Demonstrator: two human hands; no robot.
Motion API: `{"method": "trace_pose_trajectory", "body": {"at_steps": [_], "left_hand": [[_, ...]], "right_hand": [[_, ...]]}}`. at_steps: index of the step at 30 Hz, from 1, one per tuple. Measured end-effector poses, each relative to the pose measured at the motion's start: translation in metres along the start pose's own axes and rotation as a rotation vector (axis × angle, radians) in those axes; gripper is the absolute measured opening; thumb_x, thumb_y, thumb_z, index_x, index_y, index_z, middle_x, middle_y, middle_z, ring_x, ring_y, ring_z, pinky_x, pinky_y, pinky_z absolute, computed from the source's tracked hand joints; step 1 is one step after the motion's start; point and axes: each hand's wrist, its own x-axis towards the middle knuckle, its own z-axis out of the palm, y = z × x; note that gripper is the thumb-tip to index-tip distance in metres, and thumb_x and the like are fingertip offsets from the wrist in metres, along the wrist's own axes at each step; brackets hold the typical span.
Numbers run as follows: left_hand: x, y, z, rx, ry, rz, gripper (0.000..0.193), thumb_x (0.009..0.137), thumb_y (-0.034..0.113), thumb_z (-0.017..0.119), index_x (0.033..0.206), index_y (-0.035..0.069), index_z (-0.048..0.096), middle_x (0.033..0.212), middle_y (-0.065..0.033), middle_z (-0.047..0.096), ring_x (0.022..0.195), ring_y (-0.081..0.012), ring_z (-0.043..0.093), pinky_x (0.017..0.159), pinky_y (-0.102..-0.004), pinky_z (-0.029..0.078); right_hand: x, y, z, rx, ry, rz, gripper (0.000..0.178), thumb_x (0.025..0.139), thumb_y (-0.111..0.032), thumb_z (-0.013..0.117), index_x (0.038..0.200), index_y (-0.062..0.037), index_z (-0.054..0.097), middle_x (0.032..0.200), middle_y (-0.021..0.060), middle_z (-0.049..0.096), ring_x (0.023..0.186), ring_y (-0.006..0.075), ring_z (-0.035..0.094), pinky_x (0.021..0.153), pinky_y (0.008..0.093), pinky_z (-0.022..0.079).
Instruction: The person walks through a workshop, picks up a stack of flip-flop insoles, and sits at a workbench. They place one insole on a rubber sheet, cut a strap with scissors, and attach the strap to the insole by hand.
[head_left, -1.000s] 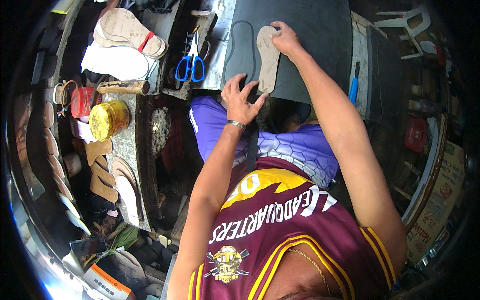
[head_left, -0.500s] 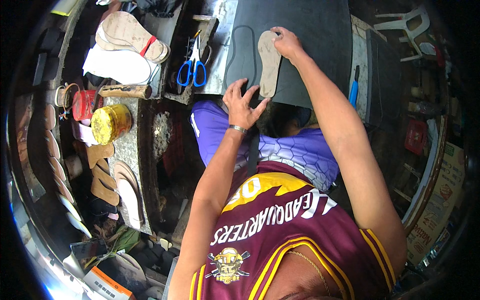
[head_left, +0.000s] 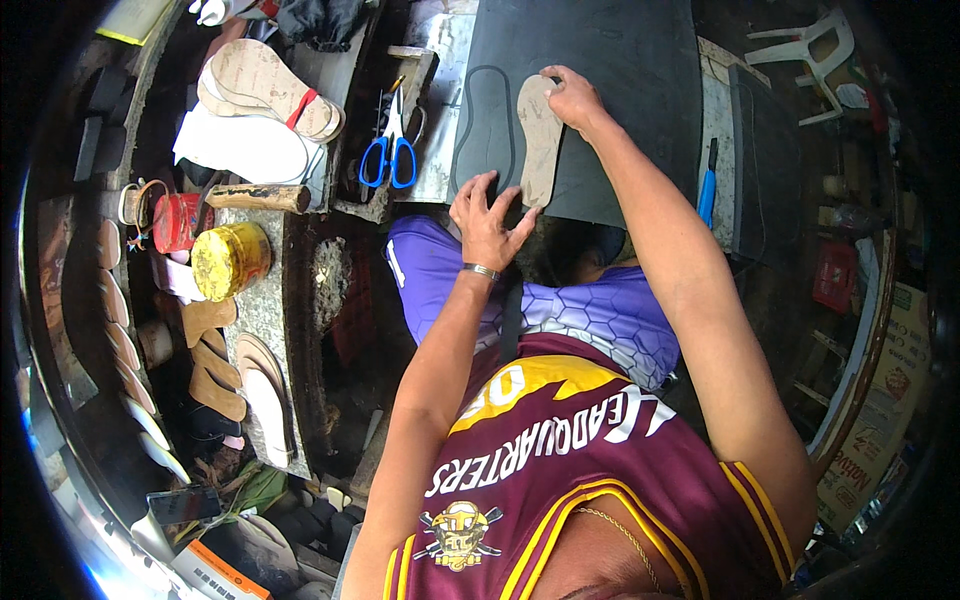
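Visibly | right grip (head_left: 577,97) on tan sole (head_left: 541,150) | white-lettered maroon jersey (head_left: 540,475) | printed carton (head_left: 875,400)

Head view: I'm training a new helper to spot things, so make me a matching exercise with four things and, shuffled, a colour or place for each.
1. Scissors
2. Single tan sole
3. Plastic chair
4. Band around the stacked soles

A. White, at the upper right
B. Red
C. On the dark sheet, held by the right hand
D. Blue-handled, left of the dark sheet

Right pairs: 1-D, 2-C, 3-A, 4-B
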Motion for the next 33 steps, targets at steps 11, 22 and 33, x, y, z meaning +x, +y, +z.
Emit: {"method": "trace_pose_trajectory", "body": {"at_steps": [11,22,33], "left_hand": [[0.000,0.001,0.001,0.020,0.033,0.031,0.040,0.079,0.039,0.088,0.110,0.016,0.078,0.141,-0.0133,0.057,0.133,-0.0381,0.049,0.110,-0.0535,0.036],[-0.001,-0.001,0.002,-0.017,0.037,0.034,0.037,0.079,0.038,0.089,0.108,0.016,0.080,0.139,-0.0136,0.059,0.132,-0.0372,0.051,0.109,-0.0520,0.037],[-0.002,-0.008,0.006,-0.011,0.043,0.030,0.039,0.077,0.041,0.090,0.107,0.017,0.081,0.138,-0.0122,0.061,0.131,-0.0360,0.052,0.108,-0.0512,0.038]], "right_hand": [[0.004,0.007,-0.002,-0.006,0.013,-0.057,0.043,0.091,-0.014,0.069,0.134,-0.0178,0.068,0.109,0.0106,0.074,0.105,0.0271,0.070,0.095,0.0406,0.053],[0.009,0.018,0.002,-0.040,0.042,-0.096,0.043,0.090,-0.013,0.069,0.133,-0.0177,0.068,0.104,0.0099,0.073,0.099,0.0271,0.069,0.091,0.0415,0.054],[0.013,0.027,0.009,-0.097,0.084,-0.168,0.045,0.086,-0.016,0.072,0.131,-0.0173,0.070,0.108,0.0127,0.075,0.103,0.0298,0.071,0.092,0.0420,0.055]]}}
